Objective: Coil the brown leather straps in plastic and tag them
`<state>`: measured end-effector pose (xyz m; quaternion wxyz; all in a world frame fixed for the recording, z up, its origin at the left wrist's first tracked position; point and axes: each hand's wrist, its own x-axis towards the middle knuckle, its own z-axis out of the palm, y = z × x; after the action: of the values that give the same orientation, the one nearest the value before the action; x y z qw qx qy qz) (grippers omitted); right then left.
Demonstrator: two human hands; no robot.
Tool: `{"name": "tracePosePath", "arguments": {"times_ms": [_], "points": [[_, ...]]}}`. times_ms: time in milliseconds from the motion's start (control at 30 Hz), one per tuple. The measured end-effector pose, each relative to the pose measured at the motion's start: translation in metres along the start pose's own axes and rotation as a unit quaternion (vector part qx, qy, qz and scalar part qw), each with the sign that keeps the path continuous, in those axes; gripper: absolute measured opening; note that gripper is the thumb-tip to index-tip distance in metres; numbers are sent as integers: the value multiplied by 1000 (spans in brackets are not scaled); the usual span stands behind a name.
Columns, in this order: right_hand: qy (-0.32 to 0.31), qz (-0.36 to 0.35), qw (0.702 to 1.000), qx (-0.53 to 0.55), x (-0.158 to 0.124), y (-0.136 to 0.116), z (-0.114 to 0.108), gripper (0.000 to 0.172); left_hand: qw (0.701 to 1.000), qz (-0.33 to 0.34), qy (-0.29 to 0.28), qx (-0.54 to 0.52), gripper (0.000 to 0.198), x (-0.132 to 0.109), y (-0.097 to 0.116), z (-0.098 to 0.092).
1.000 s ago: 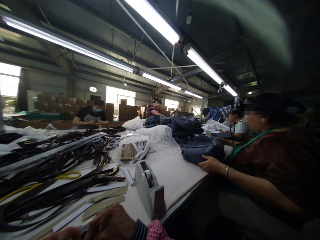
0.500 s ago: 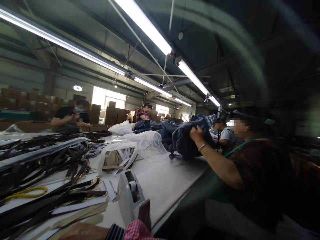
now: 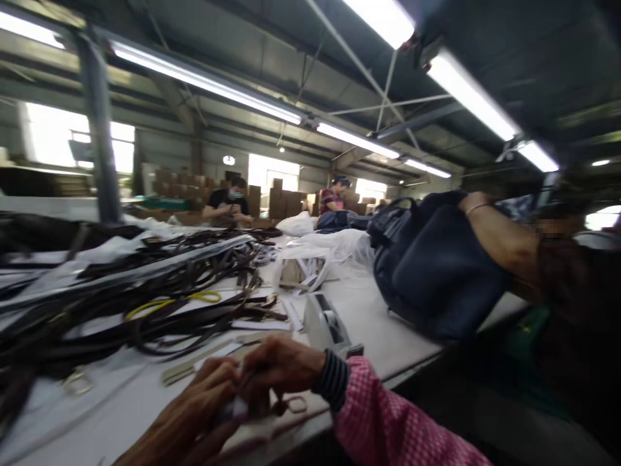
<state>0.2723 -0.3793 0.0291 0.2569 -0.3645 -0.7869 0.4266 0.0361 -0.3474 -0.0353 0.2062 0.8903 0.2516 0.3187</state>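
My left hand and my right hand meet low in the head view, above the near edge of the table. Both are closed, their curled fingers almost touching. Between and under them is a dark strap with a gold-coloured metal ring, partly hidden by the fingers and blurred. Something small and whitish shows by my left fingertips. My right arm wears a striped cuff and a red-and-white checked sleeve. Just beyond my right hand stands a grey tape dispenser.
Dark straps with metal fittings cover the left of the table, with yellow-handled scissors among them. A clear plastic bag of strips lies behind. At right, a co-worker's arm handles a navy backpack.
The view has swung right to left, so things sit further right. Both my hands are now in view together over the strap. The co-worker's backpack has moved nearer and turned.
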Motion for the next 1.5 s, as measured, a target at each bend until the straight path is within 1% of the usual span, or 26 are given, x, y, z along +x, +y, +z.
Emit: {"name": "tracePosePath", "arguments": {"times_ms": [33, 67, 100, 167, 267, 333, 400, 433, 500, 567, 600, 633, 700, 767, 833, 933, 967, 1033, 1067, 1133, 1200, 1233, 1300, 1400, 1500], "points": [[-23, 19, 999, 36, 0, -4, 0, 5, 999, 15, -44, -3, 45, -3, 7, -9], [-33, 38, 997, 58, -2, -9, -1, 7, 996, 23, -86, -13, 42, -3, 16, -16], [-33, 49, 997, 58, -4, -14, -3, 7, 992, 26, -120, -25, 36, 2, 26, -23], [-26, 43, 998, 29, -10, -23, -8, 8, 985, 39, -161, -55, 24, 13, 45, -34], [-27, 36, 998, -36, -16, -34, -8, 9, 982, 25, -172, -80, 19, 21, 64, -43], [-19, 18, 994, -103, -18, -39, -2, 10, 982, 20, -164, -89, 21, 17, 69, -44], [4, -27, 981, -193, -18, -42, 8, 12, 985, 11, -146, -93, 17, 11, 70, -42], [23, -53, 969, -242, -18, -43, 13, 12, 986, 5, -135, -93, 13, 9, 69, -40], [60, -94, 935, -336, -16, -46, 23, 11, 990, -6, -112, -81, 7, 8, 67, -36], [79, -99, 908, -398, -14, -48, 29, 9, 993, -11, -94, -67, 12, 9, 65, -31], [78, -93, 905, -409, -13, -49, 30, 11, 994, -11, -86, -61, 14, 10, 64, -28], [69, -87, 909, -402, -12, -50, 30, 14, 995, -11, -79, -57, 15, 10, 63, -26], [44, -78, 930, -357, -11, -52, 26, 17, 996, -22, -64, -59, 10, 12, 62, -24], [29, -79, 946, -313, -11, -52, 23, 15, 995, -48, -49, -66, 9, 13, 60, -22], [44, -74, 947, -310, -13, -50, 23, 14, 993, -73, -40, -78, 13, 14, 56, -22], [97, -50, 930, -352, -19, -42, 35, 14, 983, -126, -16, -134, 7, 16, 48, -22], [116, -41, 922, -367, -21, -37, 42, 18, 974, -154, 1, -166, 6, 16, 45, -21], [163, -34, 905, -391, -23, -24, 57, 34, 940, -226, 27, -253, 12, 16, 40, -20], [192, -39, 894, -403, -23, -17, 64, 39, 919, -259, 28, -295, 15, 15, 38, -18], [260, -69, 862, -430, -22, -1, 76, 37, 883, -307, 14, -354, 17, 13, 36, -16], [313, -114, 829, -448, -19, 11, 82, 32, 866, -325, 0, -379, 20, 11, 35, -16], [330, -134, 818, -452, -17, 16, 83, 31, 864, -326, -1, -383, 21, 11, 35, -17], [341, -161, 810, -449, -15, 20, 82, 32, 862, -322, -1, -392, 24, 11, 36, -21], [342, -167, 815, -438, -15, 17, 77, 32, 868, -324, -13, -377, 26, 14, 40, -27], [350, -152, 821, -424, -18, 11, 78, 30, 889, -307, -45, -337, 26, 16, 44, -29]]}}
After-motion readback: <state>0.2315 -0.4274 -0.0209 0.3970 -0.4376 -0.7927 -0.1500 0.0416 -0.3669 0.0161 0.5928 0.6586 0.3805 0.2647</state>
